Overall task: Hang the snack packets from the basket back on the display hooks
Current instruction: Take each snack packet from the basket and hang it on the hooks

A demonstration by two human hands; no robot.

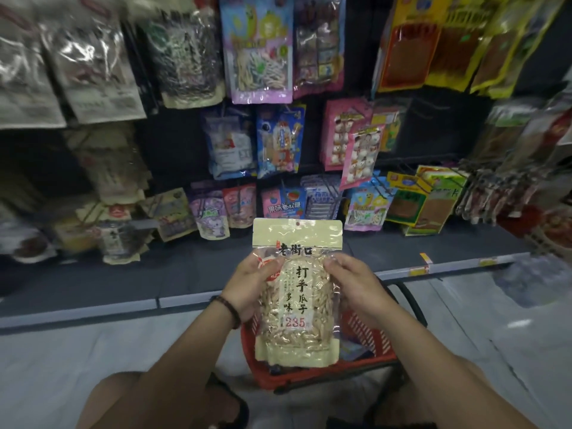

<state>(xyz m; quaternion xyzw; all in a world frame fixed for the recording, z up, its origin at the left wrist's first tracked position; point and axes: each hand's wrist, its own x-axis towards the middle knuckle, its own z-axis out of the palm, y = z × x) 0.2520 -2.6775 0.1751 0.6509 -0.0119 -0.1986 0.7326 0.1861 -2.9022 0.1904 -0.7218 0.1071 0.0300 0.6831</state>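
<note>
Both hands, left hand (250, 284) and right hand (353, 286), are gripping a seed packet (297, 292) by its sides, fingers curled around its edges, above the red basket (365, 342). It is standing upright, long axis vertical, hang hole on top toward the display hooks (328, 187). Hanging is not yet done; more packets seem to be lying in the basket.

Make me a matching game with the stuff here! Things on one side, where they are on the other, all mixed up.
Things:
1. seed packet
2. basket
3. bead bracelet
4. pink packet

Places:
A. worn on the left wrist
B. hanging on the display wall
C. gripped by the left hand and right hand
D. low down, under the held packet

Pairs: 1-C, 2-D, 3-A, 4-B
</note>
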